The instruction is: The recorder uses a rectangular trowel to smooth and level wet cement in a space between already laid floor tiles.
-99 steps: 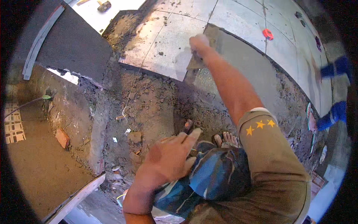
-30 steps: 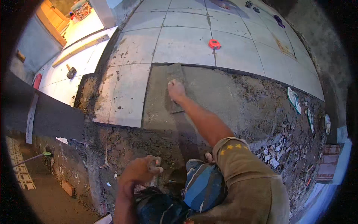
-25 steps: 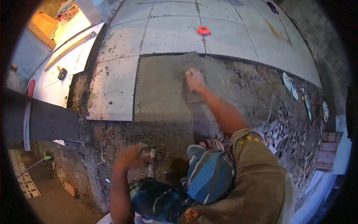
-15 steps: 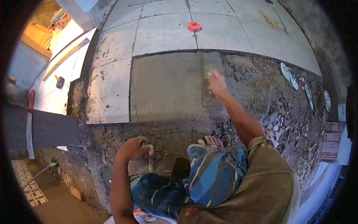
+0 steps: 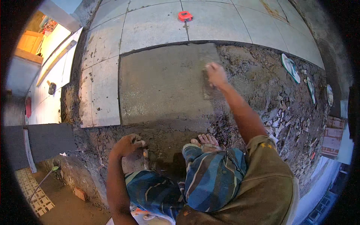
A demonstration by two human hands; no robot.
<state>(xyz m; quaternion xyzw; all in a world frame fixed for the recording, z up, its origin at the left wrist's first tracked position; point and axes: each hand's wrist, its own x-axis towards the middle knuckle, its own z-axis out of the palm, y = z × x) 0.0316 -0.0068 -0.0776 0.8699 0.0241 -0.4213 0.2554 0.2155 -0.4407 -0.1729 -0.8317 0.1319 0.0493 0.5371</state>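
My right hand (image 5: 217, 75) is closed around the handle of a flat rectangular trowel (image 5: 210, 93), blurred by motion. The trowel lies flat on the right part of a smooth grey mortar bed (image 5: 161, 82). My left hand (image 5: 128, 145) hangs in front of my left knee, just below the bed's lower left edge. Its fingers are loosely bent, with a gap between thumb and forefinger and nothing seen in them. Right under it is what looks like my bare left foot (image 5: 145, 159), mostly hidden. My bare right foot (image 5: 206, 140) stands on the soil near the bed.
Pale floor tiles (image 5: 153, 24) border the bed at the back and left, with a red tape measure (image 5: 185, 16) on them. Rough soil (image 5: 247, 78) lies to the right, with broken tile pieces (image 5: 276, 123) and flip-flops (image 5: 290, 68). A black-headed mallet (image 5: 52, 88) sits far left.
My right hand has swept the trowel over the right part of the bed, and the smooth strip there shows plainer. The whole view has shifted slightly. My left hand stays near my knee.
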